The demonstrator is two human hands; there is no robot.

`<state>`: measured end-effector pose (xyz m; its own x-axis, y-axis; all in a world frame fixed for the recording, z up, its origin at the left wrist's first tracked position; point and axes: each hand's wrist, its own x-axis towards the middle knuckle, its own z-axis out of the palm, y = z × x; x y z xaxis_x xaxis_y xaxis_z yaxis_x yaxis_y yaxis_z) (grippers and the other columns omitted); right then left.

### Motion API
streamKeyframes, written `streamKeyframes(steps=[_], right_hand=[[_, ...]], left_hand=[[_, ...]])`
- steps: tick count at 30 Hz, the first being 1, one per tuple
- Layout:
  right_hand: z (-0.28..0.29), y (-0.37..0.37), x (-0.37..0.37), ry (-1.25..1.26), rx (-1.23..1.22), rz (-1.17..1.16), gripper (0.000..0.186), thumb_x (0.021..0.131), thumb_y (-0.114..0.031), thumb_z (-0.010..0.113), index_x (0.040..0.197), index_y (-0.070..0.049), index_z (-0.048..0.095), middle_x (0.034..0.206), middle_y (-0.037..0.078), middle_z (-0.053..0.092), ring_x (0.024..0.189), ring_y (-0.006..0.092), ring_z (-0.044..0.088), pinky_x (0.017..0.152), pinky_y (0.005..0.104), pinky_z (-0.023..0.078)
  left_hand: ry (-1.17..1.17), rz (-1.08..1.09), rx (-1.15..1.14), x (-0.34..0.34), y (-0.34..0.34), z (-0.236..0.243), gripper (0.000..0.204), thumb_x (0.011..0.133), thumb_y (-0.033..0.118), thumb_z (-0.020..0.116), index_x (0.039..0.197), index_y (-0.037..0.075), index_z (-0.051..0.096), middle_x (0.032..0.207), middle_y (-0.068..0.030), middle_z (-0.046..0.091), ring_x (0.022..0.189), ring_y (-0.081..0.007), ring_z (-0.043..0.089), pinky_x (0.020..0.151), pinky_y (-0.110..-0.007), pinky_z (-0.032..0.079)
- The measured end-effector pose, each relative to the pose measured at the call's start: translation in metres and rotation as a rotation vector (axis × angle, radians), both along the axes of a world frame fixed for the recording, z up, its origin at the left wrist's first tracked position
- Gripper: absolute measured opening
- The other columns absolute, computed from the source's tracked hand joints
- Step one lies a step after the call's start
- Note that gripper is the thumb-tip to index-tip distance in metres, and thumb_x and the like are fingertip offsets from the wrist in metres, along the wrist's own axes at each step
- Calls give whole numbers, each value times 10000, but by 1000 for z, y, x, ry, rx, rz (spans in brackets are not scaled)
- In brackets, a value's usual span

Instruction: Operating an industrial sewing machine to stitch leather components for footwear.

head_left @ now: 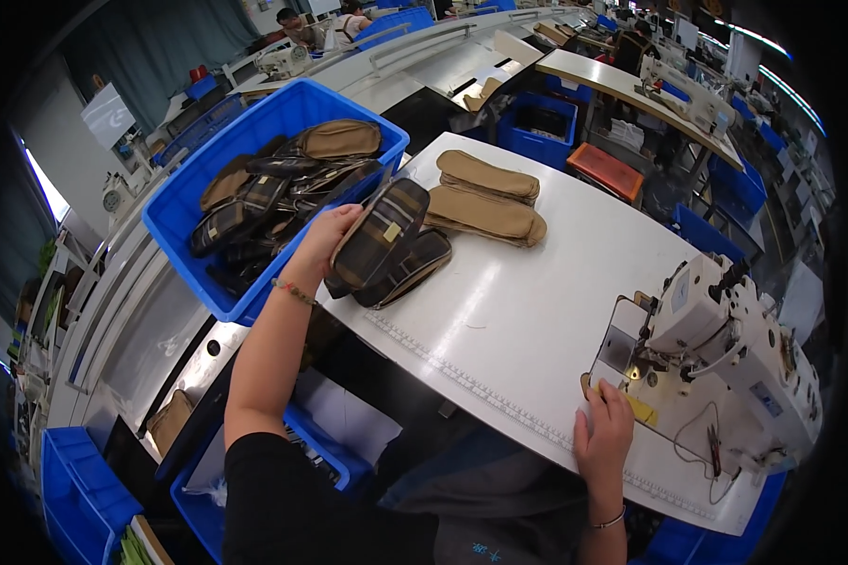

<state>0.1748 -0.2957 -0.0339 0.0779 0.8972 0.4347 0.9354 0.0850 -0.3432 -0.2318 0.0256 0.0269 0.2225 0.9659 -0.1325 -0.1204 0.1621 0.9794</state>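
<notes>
My left hand [330, 235] grips the edge of a dark plaid cloth slipper [386, 221] above the left end of the white table. A second plaid slipper [415, 268] lies just beneath it, partly hidden. Two stacks of tan sole-shaped pieces, the far stack [488, 177] and the near stack [488, 217], rest on the tabletop to the right. My right hand [605, 428] lies on the table by the sewing machine [716, 330], fingers extended and thumb apart. Its fingertips are beside a yellow piece [641, 410] near the needle area.
A blue bin [181, 212] full of plaid slippers stands left of the table [528, 311]. Scissors [714, 450] and a cord lie near the machine's base. A measuring strip [462, 372] runs along the near edge. Another blue bin [542, 118] stands beyond, with people working far off.
</notes>
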Motion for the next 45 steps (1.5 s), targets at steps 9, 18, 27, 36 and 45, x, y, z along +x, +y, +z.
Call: streamKeyframes(steps=[9, 18, 27, 36, 45], right_hand=[[1, -4, 0, 11, -27, -34, 355, 829, -75, 637, 1174, 10, 648, 1277, 196, 591, 1200, 392, 530, 1047, 467, 404], [3, -3, 1, -4, -28, 6, 362, 832, -71, 627, 1184, 13, 643, 1285, 195, 581, 1200, 388, 531, 1042, 466, 403], [5, 2, 0, -14, -72, 11, 361, 811, -67, 631, 1160, 26, 629, 1280, 205, 572, 1190, 394, 532, 1017, 478, 411], [9, 1, -1, -42, -22, -1, 302, 818, -56, 640, 1110, 20, 638, 1211, 222, 601, 1117, 410, 568, 974, 483, 441], [11, 2, -3, -8, -57, -8, 306, 748, -47, 636, 1043, 32, 635, 1198, 229, 588, 1099, 416, 563, 954, 492, 440]], left_hand=[[1392, 218, 974, 66, -81, 15, 663, 839, 467, 731, 1337, 67, 552, 1393, -175, 539, 1276, -381, 506, 1025, -503, 426], [1863, 213, 789, 33, -58, -31, 565, 911, 370, 663, 1380, 81, 540, 1483, -187, 450, 1332, -396, 461, 1008, -562, 438], [1471, 640, 1179, -5, 49, 54, 386, 822, 25, 650, 1203, 58, 597, 1238, -125, 625, 1179, -330, 571, 969, -393, 495], [1850, 440, 692, -12, 171, 47, 751, 856, 101, 625, 1538, 128, 313, 1610, -95, 295, 1507, -365, 196, 1117, -700, 243], [1942, 71, 699, -27, 164, 48, 253, 840, 108, 654, 1040, 215, 765, 1119, -82, 692, 1143, -264, 622, 946, -522, 477]])
